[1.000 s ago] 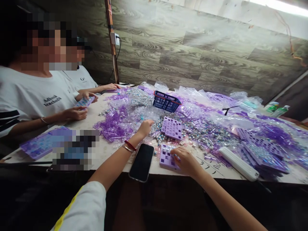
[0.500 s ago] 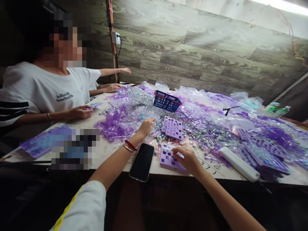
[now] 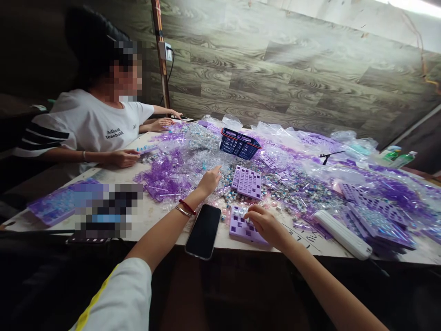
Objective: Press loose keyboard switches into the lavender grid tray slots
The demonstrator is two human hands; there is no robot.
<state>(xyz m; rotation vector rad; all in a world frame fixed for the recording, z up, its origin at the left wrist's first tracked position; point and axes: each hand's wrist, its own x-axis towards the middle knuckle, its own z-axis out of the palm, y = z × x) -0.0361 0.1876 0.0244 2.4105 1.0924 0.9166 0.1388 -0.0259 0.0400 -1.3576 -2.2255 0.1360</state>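
My left hand, with a red cord and a light bangle at the wrist, reaches to a pile of small white, grey and blue pieces. Its index finger is stretched out; the other fingers are mostly hidden. My right hand is over a purple tray with square holes at the table's near edge. Its fingers are drawn together at the tray's upper part, where some holes hold clear pieces; anything between the fingertips is too small to make out. Just beyond lie more purple trays, stacked.
A black phone lies beside my left forearm. Behind the pile stands a dark blue basket. A white bar-shaped device and filled purple trays are on the right. At left sits a co-worker holding a small purple piece.
The co-worker at left has shifted toward the table, and the far outstretched arm has come down. My right hand has moved slightly over the tray; my left hand stays almost in place.
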